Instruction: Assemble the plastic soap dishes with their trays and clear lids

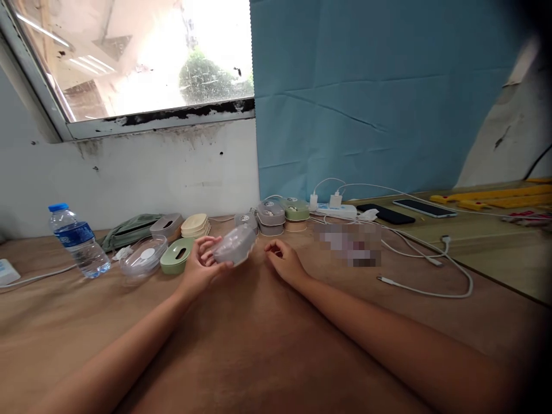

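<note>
My left hand (204,259) is closed round a translucent oval plastic container (235,246), which it holds tilted above the table. My right hand (282,257) is just to the right of the container, apart from it, with its fingers curled; whether anything sits in them is hidden. Left of my left hand lies a green oval lid with a slot (176,256). Beside that is a clear plastic oval container (144,256). Behind these stand a stack of cream oval pieces (195,225) and a greyish oval piece with a slot (167,225).
Grey oval boxes (271,217) and a green-topped one (296,213) stand by the wall. A water bottle (80,241) and a green pouch (133,229) are at left. White cables (448,294), a power strip (334,210) and phones (425,208) lie at right.
</note>
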A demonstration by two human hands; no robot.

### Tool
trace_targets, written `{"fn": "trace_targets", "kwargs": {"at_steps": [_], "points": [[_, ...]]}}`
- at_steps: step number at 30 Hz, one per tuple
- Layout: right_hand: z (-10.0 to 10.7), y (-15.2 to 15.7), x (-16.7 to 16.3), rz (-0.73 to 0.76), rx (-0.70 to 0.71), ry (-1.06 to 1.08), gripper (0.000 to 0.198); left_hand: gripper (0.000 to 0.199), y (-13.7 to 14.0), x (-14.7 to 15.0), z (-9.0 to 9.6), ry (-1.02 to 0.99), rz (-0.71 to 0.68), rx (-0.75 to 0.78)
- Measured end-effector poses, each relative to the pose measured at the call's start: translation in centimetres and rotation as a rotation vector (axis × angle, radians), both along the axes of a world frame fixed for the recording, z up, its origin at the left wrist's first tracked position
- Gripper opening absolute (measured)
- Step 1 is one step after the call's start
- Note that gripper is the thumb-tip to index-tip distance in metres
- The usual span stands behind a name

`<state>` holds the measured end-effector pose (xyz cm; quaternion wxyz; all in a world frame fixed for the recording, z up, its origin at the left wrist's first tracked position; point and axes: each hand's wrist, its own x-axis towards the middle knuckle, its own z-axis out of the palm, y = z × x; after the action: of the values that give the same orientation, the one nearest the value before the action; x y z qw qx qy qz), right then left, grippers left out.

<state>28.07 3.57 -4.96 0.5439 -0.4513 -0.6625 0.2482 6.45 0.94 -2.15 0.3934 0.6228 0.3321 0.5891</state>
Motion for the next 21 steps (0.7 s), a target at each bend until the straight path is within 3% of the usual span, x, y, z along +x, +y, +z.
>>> {"fn": "trace_targets", "kwargs": {"at_steps": [5, 8, 15, 21], "points": [[-0.1, 0.0, 0.3, 0.052, -0.057, 0.045, 0.009, 0.06, -1.2, -1.6, -1.1, 0.269, -0.272, 0.07], [-0.1, -0.2, 0.3, 0.093, -0.094, 0.042, 0.01, 0.056, -1.1, -1.9, -1.2, 0.409, -0.345, 0.12], [0.3, -0.8, 0.0, 0.185, -0.126, 0.008, 0.014, 0.049, -1.9, -1.6, -0.7, 0.579, -0.285, 0.227], [0.3, -0.9, -0.1, 0.209, -0.122, -0.002, 0.017, 0.046, -1.7, -1.3, -1.0, 0.474, -0.243, 0.101]]}}
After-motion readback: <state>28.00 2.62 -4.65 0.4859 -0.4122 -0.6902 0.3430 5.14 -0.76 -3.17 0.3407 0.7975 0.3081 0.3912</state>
